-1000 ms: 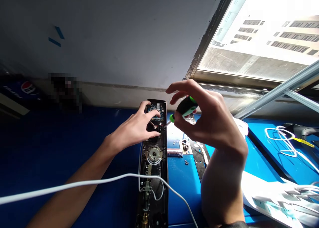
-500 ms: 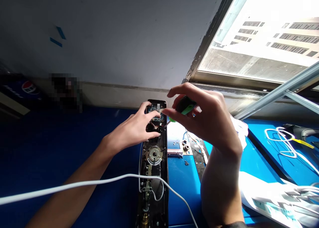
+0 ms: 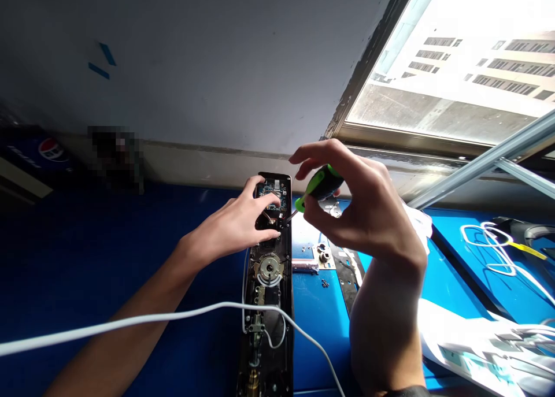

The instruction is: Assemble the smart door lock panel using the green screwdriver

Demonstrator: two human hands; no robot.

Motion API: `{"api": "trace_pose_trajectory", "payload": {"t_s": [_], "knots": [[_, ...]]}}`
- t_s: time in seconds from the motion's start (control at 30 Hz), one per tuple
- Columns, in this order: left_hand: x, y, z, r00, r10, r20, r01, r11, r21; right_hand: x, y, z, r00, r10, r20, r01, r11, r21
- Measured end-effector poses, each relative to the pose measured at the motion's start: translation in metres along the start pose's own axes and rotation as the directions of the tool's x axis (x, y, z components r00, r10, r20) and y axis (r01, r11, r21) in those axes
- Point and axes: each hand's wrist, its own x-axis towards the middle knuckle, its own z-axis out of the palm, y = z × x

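An opened electronic door lock (image 3: pixel 269 268), a long black housing with a circuit board (image 3: pixel 277 203), a round metal part and metal fittings, lies lengthwise before me. My left hand (image 3: pixel 236 221) rests over its upper end from the left, fingers spread, index finger and thumb on the inside. My right hand (image 3: pixel 362 203) holds a screwdriver (image 3: pixel 321 184) by its green-and-black handle. The slanted shaft points down-left into the housing near my left thumb. Whether its tip sits in a screw is too small to tell.
A white cable (image 3: pixel 173 316) crosses over the housing. To the right lie a metal plate with a square fitting (image 3: pixel 324 257), small dark screws (image 3: pixel 325 283) and a black perforated strip (image 3: pixel 347 290). Farther right are a white power strip (image 3: pixel 477 351) and a coiled white cable (image 3: pixel 489 247).
The screwdriver handle has turned in my right hand, showing more green. My right thumb has drawn back and the fingers have opened a little. The left hand stays in place.
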Motion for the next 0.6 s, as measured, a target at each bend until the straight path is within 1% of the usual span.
{"api": "trace_pose_trajectory", "payload": {"t_s": [0.17, 0.33, 0.47, 0.53, 0.6], "knots": [[-0.0001, 0.0010, 0.0003, 1.000, 0.005, 0.006, -0.005, 1.000, -0.006, 0.0008, -0.0003, -0.0008, 0.997, 0.061, -0.036, -0.064, 0.995, -0.070], [-0.0001, -0.0003, 0.0000, 1.000, -0.005, 0.000, 0.005, 1.000, -0.002, 0.0005, 0.0015, -0.0007, 1.000, -0.027, -0.013, 0.027, 1.000, 0.001], [-0.0002, -0.0012, 0.0004, 1.000, 0.013, 0.002, -0.013, 1.000, 0.004, 0.0004, 0.0033, 0.0004, 0.998, 0.013, -0.060, -0.017, 0.999, -0.052], [-0.0002, -0.0014, 0.0009, 1.000, 0.013, 0.004, -0.013, 1.000, 0.008, 0.0005, 0.0033, 0.0002, 0.999, 0.014, -0.042, -0.015, 0.999, -0.033], [-0.0002, -0.0014, 0.0012, 1.000, 0.003, 0.006, -0.003, 1.000, 0.012, 0.0005, 0.0027, -0.0005, 1.000, -0.015, -0.011, 0.015, 1.000, -0.006]]}}
